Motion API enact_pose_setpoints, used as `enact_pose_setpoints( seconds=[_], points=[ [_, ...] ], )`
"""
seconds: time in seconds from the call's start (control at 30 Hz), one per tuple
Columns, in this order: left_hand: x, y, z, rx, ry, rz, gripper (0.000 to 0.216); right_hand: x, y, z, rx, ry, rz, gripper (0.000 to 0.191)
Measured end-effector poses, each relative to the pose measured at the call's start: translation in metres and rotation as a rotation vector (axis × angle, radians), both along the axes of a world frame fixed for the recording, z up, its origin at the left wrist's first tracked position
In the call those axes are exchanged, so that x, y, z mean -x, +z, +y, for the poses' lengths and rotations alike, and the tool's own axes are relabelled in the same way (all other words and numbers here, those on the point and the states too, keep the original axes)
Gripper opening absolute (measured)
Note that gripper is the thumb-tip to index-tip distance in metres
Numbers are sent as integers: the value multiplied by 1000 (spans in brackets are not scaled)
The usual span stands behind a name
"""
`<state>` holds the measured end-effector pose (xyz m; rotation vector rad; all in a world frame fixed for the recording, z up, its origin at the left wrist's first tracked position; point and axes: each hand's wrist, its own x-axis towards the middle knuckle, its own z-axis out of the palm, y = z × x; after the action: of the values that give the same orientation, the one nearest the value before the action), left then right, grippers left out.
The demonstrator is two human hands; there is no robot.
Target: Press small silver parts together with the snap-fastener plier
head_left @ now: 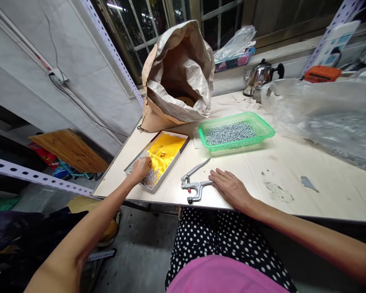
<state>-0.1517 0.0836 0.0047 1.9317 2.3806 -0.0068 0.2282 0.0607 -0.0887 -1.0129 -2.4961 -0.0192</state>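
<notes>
My left hand (pixel 140 169) is in a shallow box (pixel 171 168) lined with yellow cloth, over a heap of small silver metal pins (pixel 152 178). Its fingers are curled closed, and whatever is between them is hidden. My right hand (pixel 230 186) lies flat on the table, fingers stretched out, with its fingertips at the handle end of silver snap-fastener pliers (pixel 198 186). The pliers rest with their handles spread, close to the table's front edge. Beyond them, a green plastic basket (pixel 239 145) holds many similar small metal pieces (pixel 230 132).
A large open paper sack (pixel 158 110) stands behind the box. On the right lies a big clear plastic bag (pixel 323 106), with a metal kettle (pixel 262 77) and an orange tool (pixel 322 74) behind it. A grey scrap (pixel 309 183) lies on the table (pixel 262 167).
</notes>
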Motion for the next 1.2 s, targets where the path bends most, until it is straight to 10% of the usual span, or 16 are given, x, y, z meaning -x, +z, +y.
enact_pose_setpoints(
  seconds=[0.13,0.3,0.4,0.7,1.2],
  points=[
    [-15,8,-6,-63,54,-231,23,-1,5,1,38,17,77,31],
    [-54,26,-21,-20,202,-1251,24,8,39,-4,14,42,387,30],
    [-85,35,-29,82,216,-1519,36,28,69,-9,125,133,574,33],
    [-155,39,-57,-87,-51,-1364,36,76,96,-4,476,118,858,12],
    [-146,31,-74,106,-114,-1255,35,64,89,-28,801,138,934,12]
  ],
)
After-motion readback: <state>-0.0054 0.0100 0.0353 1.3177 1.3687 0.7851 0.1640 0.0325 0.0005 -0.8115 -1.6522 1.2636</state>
